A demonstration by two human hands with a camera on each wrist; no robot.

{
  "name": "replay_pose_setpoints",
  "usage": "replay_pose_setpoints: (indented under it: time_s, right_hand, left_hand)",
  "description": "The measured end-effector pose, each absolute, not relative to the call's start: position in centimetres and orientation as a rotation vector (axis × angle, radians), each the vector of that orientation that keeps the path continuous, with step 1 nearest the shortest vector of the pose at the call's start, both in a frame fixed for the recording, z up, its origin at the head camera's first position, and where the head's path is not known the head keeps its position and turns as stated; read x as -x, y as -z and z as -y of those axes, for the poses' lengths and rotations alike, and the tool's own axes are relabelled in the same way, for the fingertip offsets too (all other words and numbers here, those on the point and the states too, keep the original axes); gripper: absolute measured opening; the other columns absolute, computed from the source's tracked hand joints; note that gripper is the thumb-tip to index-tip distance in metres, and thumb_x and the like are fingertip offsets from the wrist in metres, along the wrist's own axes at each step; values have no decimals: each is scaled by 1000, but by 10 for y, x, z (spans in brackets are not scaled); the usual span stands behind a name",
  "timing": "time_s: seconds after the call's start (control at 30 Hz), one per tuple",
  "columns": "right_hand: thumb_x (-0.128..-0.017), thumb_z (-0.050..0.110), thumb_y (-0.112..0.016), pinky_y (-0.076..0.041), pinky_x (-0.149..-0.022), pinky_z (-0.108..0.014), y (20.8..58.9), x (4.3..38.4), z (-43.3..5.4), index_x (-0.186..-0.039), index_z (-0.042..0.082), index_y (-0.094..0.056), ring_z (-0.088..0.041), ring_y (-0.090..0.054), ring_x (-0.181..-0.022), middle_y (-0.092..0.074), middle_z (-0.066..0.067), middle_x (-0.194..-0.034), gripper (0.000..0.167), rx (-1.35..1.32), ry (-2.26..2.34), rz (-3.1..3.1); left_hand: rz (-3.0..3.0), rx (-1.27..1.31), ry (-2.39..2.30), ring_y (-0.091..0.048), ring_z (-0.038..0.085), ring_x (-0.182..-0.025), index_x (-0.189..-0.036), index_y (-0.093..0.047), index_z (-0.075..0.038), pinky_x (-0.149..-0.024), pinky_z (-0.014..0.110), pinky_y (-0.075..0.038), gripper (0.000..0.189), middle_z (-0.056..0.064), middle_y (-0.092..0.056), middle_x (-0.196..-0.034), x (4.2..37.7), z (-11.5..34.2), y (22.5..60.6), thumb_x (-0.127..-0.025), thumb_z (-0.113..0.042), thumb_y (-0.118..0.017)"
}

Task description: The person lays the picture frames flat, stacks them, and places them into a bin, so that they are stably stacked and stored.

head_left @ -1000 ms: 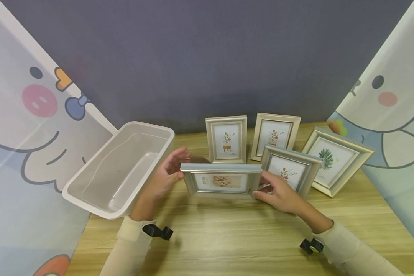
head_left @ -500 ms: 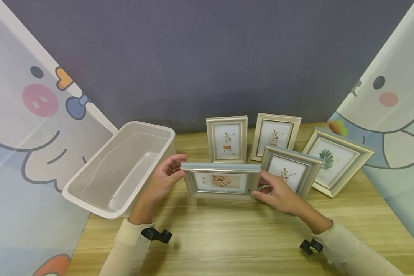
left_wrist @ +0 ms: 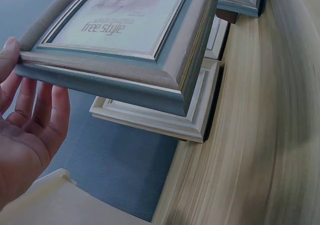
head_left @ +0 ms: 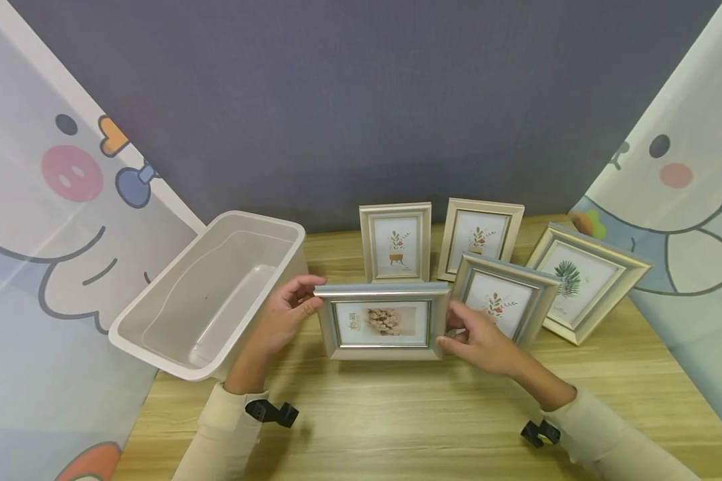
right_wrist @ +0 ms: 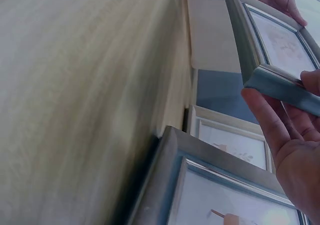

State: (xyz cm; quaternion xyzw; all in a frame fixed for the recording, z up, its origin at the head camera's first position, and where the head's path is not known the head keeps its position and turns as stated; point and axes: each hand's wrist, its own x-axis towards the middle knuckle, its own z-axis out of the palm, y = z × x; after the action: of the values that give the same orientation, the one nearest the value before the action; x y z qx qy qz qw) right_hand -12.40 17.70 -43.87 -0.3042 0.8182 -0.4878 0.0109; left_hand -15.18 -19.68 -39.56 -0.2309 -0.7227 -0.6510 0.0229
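A silver-beige picture frame (head_left: 382, 323) is held sideways between my two hands, lifted off the wooden table. Its picture shows a pale brown cluster and lettering that runs up the left side. My left hand (head_left: 287, 314) pinches the left end, with its thumb on the edge and fingers behind, as the thumb (left_wrist: 7, 56) shows in the left wrist view. At the opposite end, my right hand (head_left: 480, 339) grips the side between thumb and fingers. In the right wrist view, the right-hand fingers (right_wrist: 272, 117) lie under the held frame (right_wrist: 280, 40).
Two frames with plant pictures, one left (head_left: 395, 244) and one right (head_left: 480, 239), stand at the back. A third plant-picture frame (head_left: 505, 294) stands close behind my right hand. A green-leaf frame (head_left: 586, 280) stands farther right. A grey-white plastic bin (head_left: 207, 297) sits at the left.
The held frame has tipped back so its face shows more fully. Its right end and my right hand have shifted slightly left. The left hand came a little lower; the standing frames stayed put.
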Motion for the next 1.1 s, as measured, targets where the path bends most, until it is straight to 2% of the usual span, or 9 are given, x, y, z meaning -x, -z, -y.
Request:
replay_pose_setpoints:
  time_s: [0.03,0.1,0.2,0.27,0.33,0.47,0.7,0.93,1.1]
  right_hand:
    - [-92,2,-71,-63,-72,-27,439,123,-176,-112,-1,-53,-30,-75,-94,-73,-17,-101,27,938,1514,-2542]
    - [-94,5,-71,-63,-70,-27,439,121,-175,-112,-1,-52,-27,-74,-91,-73,-16,-99,28,914,1474,-2535]
    - [-96,12,-70,-60,-65,-26,439,120,-174,-109,1,-50,-16,-70,-79,-70,-7,-89,26,883,1386,-2554]
    - [-96,15,-70,-58,-61,-25,438,119,-173,-107,4,-50,-10,-66,-72,-67,-1,-83,26,864,1331,-2565]
    - [-96,18,-71,-57,-60,-25,437,119,-172,-107,5,-50,-6,-64,-70,-67,2,-80,26,845,1287,-2571]
    - [-97,20,-69,-55,-58,-25,438,117,-171,-106,4,-52,-5,-65,-68,-69,0,-79,25,830,1252,-2538]
    - [-100,26,-66,-49,-51,-22,444,118,-170,-90,12,-53,-2,-58,-59,-61,6,-71,22,818,1193,-2517]
    - [-100,24,-65,-55,-55,-24,452,121,-171,-90,8,-58,-9,-67,-60,-69,1,-72,20,796,1189,-2398]
    - [-98,24,-66,-53,-56,-22,459,121,-170,-84,11,-57,-2,-62,-57,-68,2,-67,21,790,1108,-2406]
  left_hand:
    - [2255,690,2006,-61,3,-88,-120,-67,-13,-71,18,-52,28,-11,-68,-99,152,197,397,-93,-22,-73]
    - [2296,637,1992,-61,4,-85,-120,-67,-10,-70,19,-54,28,-10,-67,-97,152,197,399,-94,-19,-72]
    - [2363,562,1985,-62,6,-83,-123,-64,3,-69,23,-57,31,-6,-66,-95,152,197,402,-96,-11,-70]
    - [2413,511,1977,-62,7,-82,-125,-62,7,-70,24,-58,33,-3,-65,-95,151,196,404,-97,-8,-68]
    - [2457,459,1971,-63,8,-82,-126,-62,7,-70,27,-60,33,0,-65,-95,151,197,405,-97,-7,-68]
    - [2529,347,1983,-65,10,-83,-126,-63,4,-71,33,-62,32,3,-64,-99,150,197,409,-98,-12,-68]
    - [2644,140,2090,-62,12,-86,-130,-61,4,-73,35,-62,35,3,-61,-104,152,195,421,-100,-13,-65]
    - [2759,138,2113,-60,15,-89,-133,-57,8,-73,36,-63,39,10,-59,-108,152,197,434,-102,-15,-62]
    - [2810,106,2133,-61,17,-95,-133,-57,8,-73,36,-63,40,18,-60,-121,151,196,443,-103,-17,-61]
